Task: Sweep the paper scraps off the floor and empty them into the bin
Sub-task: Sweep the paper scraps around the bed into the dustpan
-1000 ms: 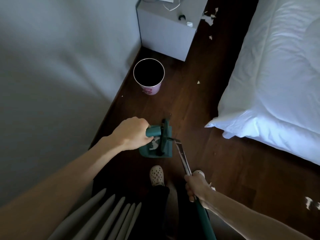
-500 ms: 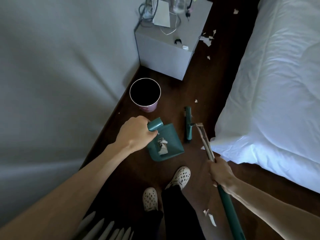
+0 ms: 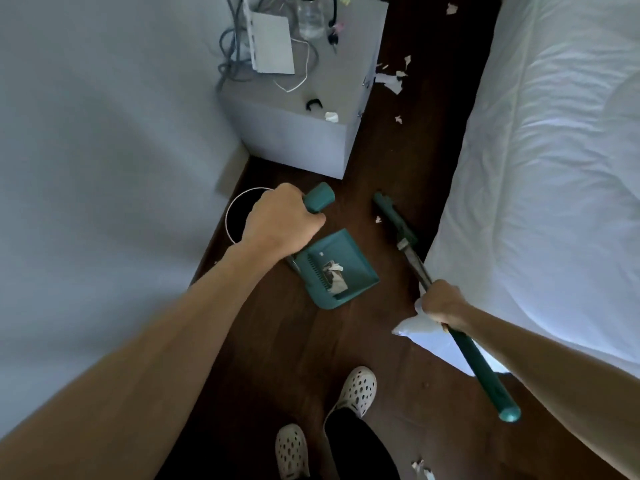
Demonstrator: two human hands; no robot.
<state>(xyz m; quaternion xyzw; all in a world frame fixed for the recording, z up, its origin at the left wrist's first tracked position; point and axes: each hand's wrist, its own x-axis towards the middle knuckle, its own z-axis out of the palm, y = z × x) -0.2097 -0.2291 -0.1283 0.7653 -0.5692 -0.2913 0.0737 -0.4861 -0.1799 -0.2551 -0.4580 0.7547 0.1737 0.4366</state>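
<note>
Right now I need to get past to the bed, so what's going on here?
A person is mid-sweep. The left hand grips the handle of a teal plastic dustpan that holds a few white paper scraps, beside the round bin by the wall. The right hand holds the teal long-handled broom, its head on the dark wood floor. More scraps lie by the grey nightstand.
</note>
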